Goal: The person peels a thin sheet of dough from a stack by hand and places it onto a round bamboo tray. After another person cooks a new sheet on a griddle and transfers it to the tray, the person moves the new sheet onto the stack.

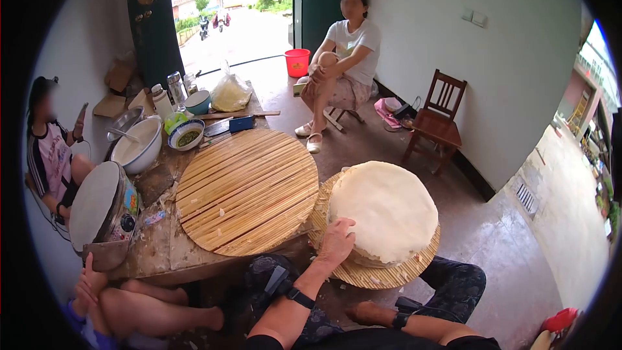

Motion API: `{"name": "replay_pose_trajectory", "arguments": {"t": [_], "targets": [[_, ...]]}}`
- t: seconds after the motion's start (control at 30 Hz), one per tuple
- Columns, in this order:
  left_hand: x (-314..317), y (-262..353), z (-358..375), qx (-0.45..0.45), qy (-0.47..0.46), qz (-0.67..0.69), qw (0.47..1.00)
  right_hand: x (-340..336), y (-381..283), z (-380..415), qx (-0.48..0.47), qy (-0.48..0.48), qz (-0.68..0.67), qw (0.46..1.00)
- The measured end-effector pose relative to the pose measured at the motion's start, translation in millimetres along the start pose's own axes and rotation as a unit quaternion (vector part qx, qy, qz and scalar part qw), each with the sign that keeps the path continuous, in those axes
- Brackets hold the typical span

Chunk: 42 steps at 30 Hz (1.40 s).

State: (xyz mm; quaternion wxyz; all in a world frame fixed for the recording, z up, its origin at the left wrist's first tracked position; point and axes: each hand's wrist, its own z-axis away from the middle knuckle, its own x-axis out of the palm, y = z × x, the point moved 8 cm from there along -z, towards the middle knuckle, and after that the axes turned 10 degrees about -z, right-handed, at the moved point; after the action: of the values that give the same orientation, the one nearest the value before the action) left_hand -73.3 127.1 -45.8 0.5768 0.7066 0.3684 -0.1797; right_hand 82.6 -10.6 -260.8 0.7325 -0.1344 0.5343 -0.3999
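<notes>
A tall stack of thin, round pale pancakes (387,204) lies on a round slatted mat (414,273) above my lap. My left hand (337,244) is at the stack's near left edge, fingers curled together on the rim of the top pancake. Low beneath the mat's near side is my right hand (369,313), its fingers mostly hidden and dark. Left of the stack, a larger round slatted mat (247,192) rests bare on the wooden table, with a few small scraps on it.
An electric griddle (97,204) bears a pale round sheet; a co-worker's hand is near its metal tray (107,255). A batter basin (137,146), a bowl of chopped greens (186,135) and a cleaver stand behind. Two people sit nearby. A wooden chair (437,120) is at the wall.
</notes>
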Motion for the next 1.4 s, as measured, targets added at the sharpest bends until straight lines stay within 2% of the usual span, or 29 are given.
{"name": "replay_pose_trajectory", "arguments": {"t": [0.07, 0.13, 0.27, 0.37, 0.43, 0.57, 0.63, 0.73, 0.77, 0.83, 0.93, 1.0, 1.1, 1.17, 1.27, 1.4], "targets": [[2, -1, 0, -0.010, -0.010, 0.004, 1.000, 1, 3, 6, 0.006, 0.009, 0.022, 1.000], [0, -5, 1, -0.027, -0.014, 0.006, 1.000, -8, -9, 7, -0.041, 0.046, 0.020, 0.998], [0, -18, 3, -0.026, -0.002, 0.009, 1.000, -10, -13, 7, -0.058, 0.043, -0.005, 0.997], [-7, -22, 3, -0.051, -0.003, 0.026, 0.998, 1, -15, 3, -0.036, -0.024, 0.005, 0.999], [-11, -25, 7, -0.072, 0.002, 0.031, 0.997, -24, -33, 9, -0.024, -0.013, -0.005, 1.000], [-8, -22, 3, -0.030, 0.017, 0.018, 0.999, -6, -15, 2, -0.023, -0.011, -0.013, 1.000], [-8, -18, 2, -0.013, 0.018, 0.029, 0.999, -1, -9, 6, 0.020, -0.049, 0.011, 0.999], [-9, -15, 1, -0.019, 0.001, 0.029, 0.999, -5, -12, 7, -0.003, -0.022, -0.021, 1.000], [-9, -14, 0, -0.013, -0.005, 0.024, 1.000, -9, -9, 7, 0.018, -0.004, -0.023, 1.000], [-5, -17, 1, -0.025, -0.012, 0.031, 0.999, -2, -10, 5, 0.036, -0.050, -0.001, 0.998], [-6, -19, 5, -0.022, 0.000, 0.012, 1.000, -9, -17, 8, 0.038, -0.044, 0.001, 0.998], [-7, -23, 7, -0.051, -0.003, 0.040, 0.998, -7, -17, 6, 0.020, -0.041, 0.006, 0.999], [-9, -19, 9, -0.041, -0.013, 0.037, 0.998, -5, -15, 5, 0.013, -0.039, 0.011, 0.999], [-6, -20, 10, -0.067, -0.033, 0.045, 0.996, -5, -12, 8, 0.024, -0.042, 0.013, 0.999], [-3, -21, 10, -0.050, -0.022, 0.031, 0.998, -2, -12, 5, 0.045, -0.070, 0.016, 0.996], [-3, -20, 10, -0.038, -0.022, 0.015, 0.999, -10, -17, 3, 0.033, -0.049, 0.009, 0.998]]}}
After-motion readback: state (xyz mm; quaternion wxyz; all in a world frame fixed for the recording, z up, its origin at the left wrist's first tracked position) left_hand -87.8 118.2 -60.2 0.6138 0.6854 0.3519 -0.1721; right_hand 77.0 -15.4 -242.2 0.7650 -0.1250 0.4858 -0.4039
